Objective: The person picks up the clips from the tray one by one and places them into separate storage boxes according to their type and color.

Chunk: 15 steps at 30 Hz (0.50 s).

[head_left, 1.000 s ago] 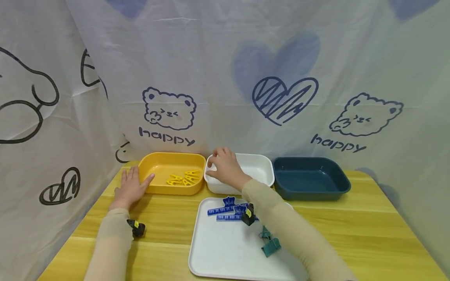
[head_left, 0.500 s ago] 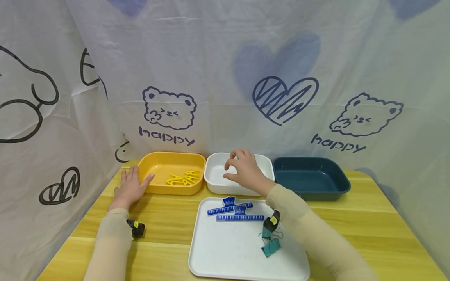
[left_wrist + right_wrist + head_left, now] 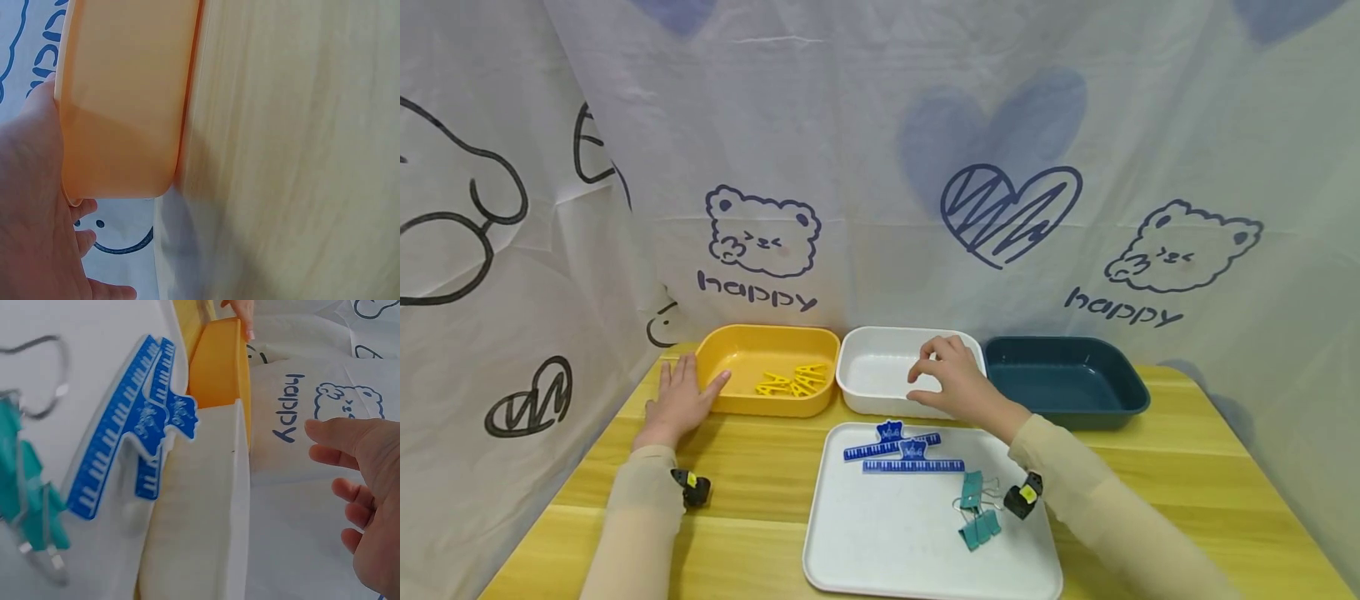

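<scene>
My left hand (image 3: 681, 402) rests against the left rim of the yellow bin (image 3: 718, 402), fingers spread and thumb over its edge. Several yellow clips (image 3: 792, 381) lie inside that bin. Above the front of the white bin (image 3: 868, 404) hovers my right hand (image 3: 964, 382), fingers loosely bent and nothing between them. On the white tray (image 3: 880, 542) two blue clips with a piano-key pattern (image 3: 913, 465) lie at the back. Teal binder clips (image 3: 979, 529) with wire handles sit on the tray's right side, close to my right wrist.
A dark blue bin (image 3: 1067, 417) stands at the right end of the row of bins. All of it sits on a wooden table (image 3: 1172, 483). A printed white cloth (image 3: 880, 275) hangs right behind the bins.
My right hand has moved right and slightly toward me, from the white bin's left side to its right front. The binder clips have come into fuller view. My left hand stays put.
</scene>
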### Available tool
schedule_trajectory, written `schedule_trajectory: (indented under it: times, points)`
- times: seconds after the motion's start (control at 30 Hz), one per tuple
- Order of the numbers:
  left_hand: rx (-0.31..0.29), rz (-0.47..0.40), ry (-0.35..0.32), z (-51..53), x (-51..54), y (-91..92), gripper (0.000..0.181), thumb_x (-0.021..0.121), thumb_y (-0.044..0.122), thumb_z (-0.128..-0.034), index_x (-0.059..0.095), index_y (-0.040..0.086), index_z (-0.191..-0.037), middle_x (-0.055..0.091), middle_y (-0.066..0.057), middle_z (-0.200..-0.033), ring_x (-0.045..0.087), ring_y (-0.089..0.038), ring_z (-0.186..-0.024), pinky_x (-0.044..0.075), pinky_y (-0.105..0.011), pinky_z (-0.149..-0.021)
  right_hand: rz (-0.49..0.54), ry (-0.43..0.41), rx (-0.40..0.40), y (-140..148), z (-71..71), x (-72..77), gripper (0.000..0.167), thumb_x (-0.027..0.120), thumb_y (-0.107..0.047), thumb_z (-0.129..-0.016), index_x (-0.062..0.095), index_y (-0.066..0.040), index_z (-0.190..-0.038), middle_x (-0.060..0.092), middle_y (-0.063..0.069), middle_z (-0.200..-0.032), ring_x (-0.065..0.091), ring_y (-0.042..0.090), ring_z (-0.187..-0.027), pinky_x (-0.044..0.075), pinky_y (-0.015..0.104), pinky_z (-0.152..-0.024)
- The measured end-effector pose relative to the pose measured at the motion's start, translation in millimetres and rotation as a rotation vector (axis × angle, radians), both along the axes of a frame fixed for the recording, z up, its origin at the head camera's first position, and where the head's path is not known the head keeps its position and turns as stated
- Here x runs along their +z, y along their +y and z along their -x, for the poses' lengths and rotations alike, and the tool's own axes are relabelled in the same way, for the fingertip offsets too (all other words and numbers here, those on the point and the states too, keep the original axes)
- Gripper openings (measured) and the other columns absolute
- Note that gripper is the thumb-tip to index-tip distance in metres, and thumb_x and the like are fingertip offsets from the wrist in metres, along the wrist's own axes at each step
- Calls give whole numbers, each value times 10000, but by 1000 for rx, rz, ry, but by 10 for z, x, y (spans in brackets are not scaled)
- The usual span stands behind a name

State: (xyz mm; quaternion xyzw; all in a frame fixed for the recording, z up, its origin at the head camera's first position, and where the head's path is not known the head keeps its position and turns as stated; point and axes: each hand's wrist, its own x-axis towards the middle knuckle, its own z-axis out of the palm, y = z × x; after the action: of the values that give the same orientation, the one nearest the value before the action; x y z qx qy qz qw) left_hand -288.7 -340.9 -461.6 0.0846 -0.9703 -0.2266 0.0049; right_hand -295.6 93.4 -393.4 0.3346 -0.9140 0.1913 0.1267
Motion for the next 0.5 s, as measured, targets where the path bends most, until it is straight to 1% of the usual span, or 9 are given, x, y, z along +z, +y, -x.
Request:
schedule_trajectory:
  times: [0.23, 0.4, 0.5]
  points:
    - [3, -7, 2, -16, 6, 18, 1021, 250, 740, -931, -58, -16, -1545, -54, -281, -1610, -115, -492, -1472, 82, -832, -1021, 4, -16, 38, 204, -62, -201, 164, 778, -280, -830, 747, -174, -951, 535, 7, -1049, 409, 226, -1081, 425, 428, -909]
    - [2, -7, -2, -18, 6, 19, 1025, 246, 744, -928, -56, -16, -1545, -58, -280, -1610, -114, -491, -1473, 85, -831, -1023, 5, 11, 91, 336, -84, -345, 171, 800, -244, -806, 752, -162, -948, 546, 3, -1017, 425, 208, -1021, 397, 417, -872]
    - [3, -4, -7, -8, 10, 15, 1034, 234, 755, -921, -68, -12, -1544, -70, -276, -1610, -117, -488, -1473, 84, -829, -1026, 2, 14, 105, 408, -80, -433, 184, 806, -245, -800, 752, -167, -958, 545, -7, -1013, 421, 188, -1005, 385, 394, -858]
